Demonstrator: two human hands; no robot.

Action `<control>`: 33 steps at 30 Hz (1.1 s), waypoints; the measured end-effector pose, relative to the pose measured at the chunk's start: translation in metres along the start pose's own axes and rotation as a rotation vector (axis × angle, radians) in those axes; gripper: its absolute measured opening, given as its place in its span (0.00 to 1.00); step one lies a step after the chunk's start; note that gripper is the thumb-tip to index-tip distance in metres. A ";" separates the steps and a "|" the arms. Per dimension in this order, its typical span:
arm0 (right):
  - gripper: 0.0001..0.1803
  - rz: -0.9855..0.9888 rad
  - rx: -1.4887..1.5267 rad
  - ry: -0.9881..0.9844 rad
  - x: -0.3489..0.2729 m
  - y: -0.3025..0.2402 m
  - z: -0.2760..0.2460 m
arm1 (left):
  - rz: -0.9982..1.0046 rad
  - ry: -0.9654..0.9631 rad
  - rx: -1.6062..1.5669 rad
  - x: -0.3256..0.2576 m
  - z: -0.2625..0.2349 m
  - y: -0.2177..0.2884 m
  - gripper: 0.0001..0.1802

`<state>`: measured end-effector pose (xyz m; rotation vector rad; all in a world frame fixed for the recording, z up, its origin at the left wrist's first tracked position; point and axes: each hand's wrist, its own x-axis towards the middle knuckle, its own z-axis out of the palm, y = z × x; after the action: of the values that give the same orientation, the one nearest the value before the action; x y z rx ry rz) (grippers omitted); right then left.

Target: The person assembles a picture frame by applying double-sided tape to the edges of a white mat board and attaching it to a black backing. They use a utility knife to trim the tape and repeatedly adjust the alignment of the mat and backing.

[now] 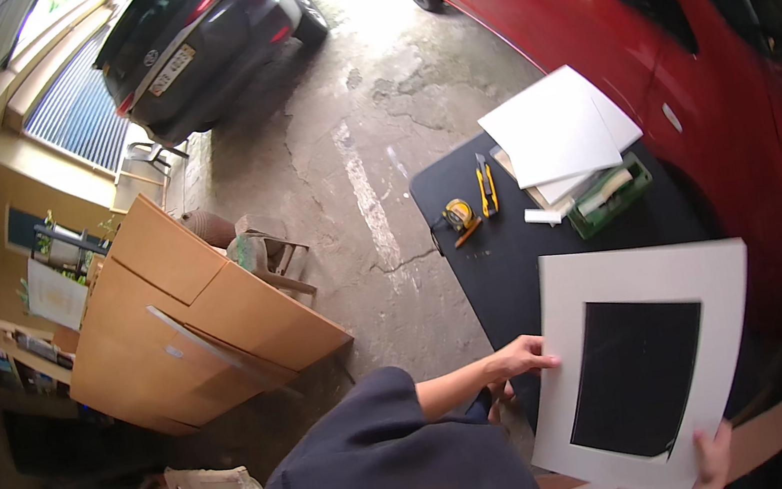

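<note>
A white picture mat board point(643, 270) with a dark rectangular window in its middle is held tilted over the near part of the black table point(502, 273). My left hand point(526, 356) pinches its left edge, the thumb on the face and the fingers partly hidden. At the lower right corner my right hand point(714, 459) grips the board, with some fingers out of sight behind it. Past the board lie a yellow tape measure point(457, 215), a yellow and black utility knife point(486, 185) and a small orange-brown strip point(468, 232).
White sheets point(551, 129) are stacked at the table's far right, against a green tray-like tool point(612, 199). A red car point(568, 5) stands close on the right. Large brown cardboard point(189, 315) leans at left; a dark car point(201, 55) is parked beyond.
</note>
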<state>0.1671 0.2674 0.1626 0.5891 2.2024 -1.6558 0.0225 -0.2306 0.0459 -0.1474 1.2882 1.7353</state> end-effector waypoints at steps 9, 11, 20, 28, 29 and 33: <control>0.17 -0.061 -0.278 -0.437 0.154 -0.088 0.061 | -0.216 0.254 -0.158 -0.064 -0.016 -0.080 0.13; 0.17 0.018 -0.266 -0.435 0.168 -0.071 0.072 | -0.237 0.258 -0.211 -0.070 -0.018 -0.090 0.13; 0.17 0.090 -0.336 -0.323 0.199 -0.018 0.116 | -0.349 0.324 -0.176 -0.075 -0.037 -0.108 0.13; 0.10 0.110 -0.385 -0.285 0.184 -0.029 0.097 | -0.341 0.294 -0.099 -0.073 -0.030 -0.092 0.14; 0.10 0.135 -0.402 -0.291 0.181 -0.033 0.092 | -0.334 0.293 -0.053 -0.077 -0.032 -0.090 0.14; 0.09 0.034 -0.188 -0.208 0.152 -0.043 0.057 | -0.224 0.260 0.107 -0.079 -0.006 -0.043 0.14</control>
<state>0.0148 0.2220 0.1079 0.3838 2.1513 -1.4036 0.0950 -0.2824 0.0596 -0.4505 1.4881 1.4878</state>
